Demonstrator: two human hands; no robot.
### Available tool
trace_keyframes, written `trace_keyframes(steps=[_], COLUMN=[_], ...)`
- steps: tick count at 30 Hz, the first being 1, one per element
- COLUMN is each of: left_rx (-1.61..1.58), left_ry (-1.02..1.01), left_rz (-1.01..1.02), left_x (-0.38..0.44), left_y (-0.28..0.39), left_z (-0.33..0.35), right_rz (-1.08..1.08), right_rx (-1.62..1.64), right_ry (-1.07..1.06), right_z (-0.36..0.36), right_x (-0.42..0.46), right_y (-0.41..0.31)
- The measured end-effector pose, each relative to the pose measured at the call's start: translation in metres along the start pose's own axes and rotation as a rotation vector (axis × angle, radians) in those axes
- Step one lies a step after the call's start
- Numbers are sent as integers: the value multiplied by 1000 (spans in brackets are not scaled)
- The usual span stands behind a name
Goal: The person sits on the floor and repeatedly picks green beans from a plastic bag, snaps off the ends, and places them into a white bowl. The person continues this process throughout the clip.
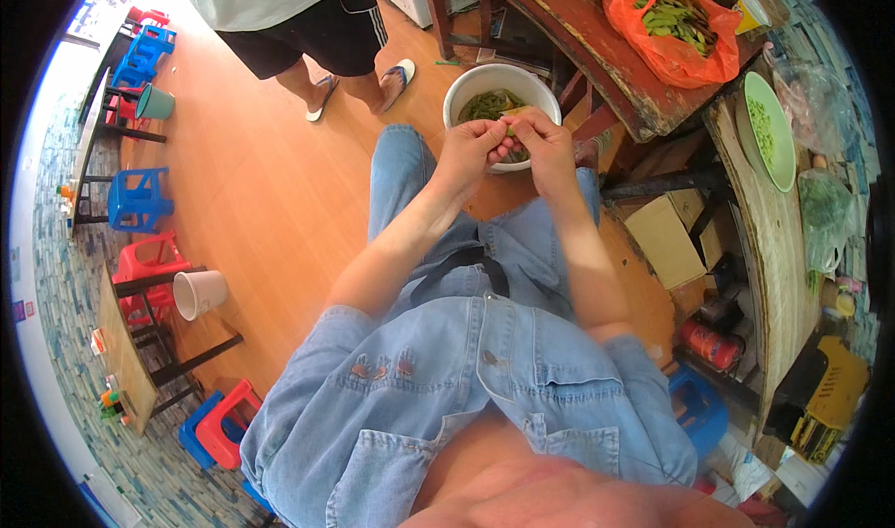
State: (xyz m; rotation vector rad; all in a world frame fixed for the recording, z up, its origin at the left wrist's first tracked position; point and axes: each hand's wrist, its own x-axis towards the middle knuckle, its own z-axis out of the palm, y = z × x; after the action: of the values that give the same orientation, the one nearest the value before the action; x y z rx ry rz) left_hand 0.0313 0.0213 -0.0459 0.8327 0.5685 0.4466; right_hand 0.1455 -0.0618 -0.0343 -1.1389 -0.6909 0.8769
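Note:
My left hand (479,142) and my right hand (544,143) meet above a white plastic bucket (456,84). Pinched between the fingertips of both is a small green bean pod (510,130), mostly covered by the fingers. Green pods or shells (482,105) lie inside the bucket, partly hidden beneath my hands. On the wooden table at the upper right, an orange-red plastic bag (615,4) gapes around a heap of bean pods (675,25). A light green bowl (786,154) farther right holds shelled green beans (761,133).
A person in flip-flops (398,80) stands beyond the bucket, to the left. The worn table (594,53) borders the bucket's right side. Along the left wall are tables, blue stools (140,199), red stools (147,259) and a pale bin (201,294). Cardboard (664,241) lies under the right-hand counter.

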Motion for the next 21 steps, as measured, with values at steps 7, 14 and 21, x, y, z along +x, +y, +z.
trace_keyframes(steps=[7, 14, 21], left_rx=[-50, 192, -87], left_ry=[12, 140, 77], left_rz=[24, 277, 6], left_x=[-2, 6, -3], left_y=[-5, -24, -7], left_z=[8, 20, 21], right_rz=[-75, -258, -254], right_rx=[-124, -578, -411], right_ry=[48, 8, 0], right_z=[0, -9, -5], right_x=[-5, -9, -11], right_y=[-1, -15, -4])
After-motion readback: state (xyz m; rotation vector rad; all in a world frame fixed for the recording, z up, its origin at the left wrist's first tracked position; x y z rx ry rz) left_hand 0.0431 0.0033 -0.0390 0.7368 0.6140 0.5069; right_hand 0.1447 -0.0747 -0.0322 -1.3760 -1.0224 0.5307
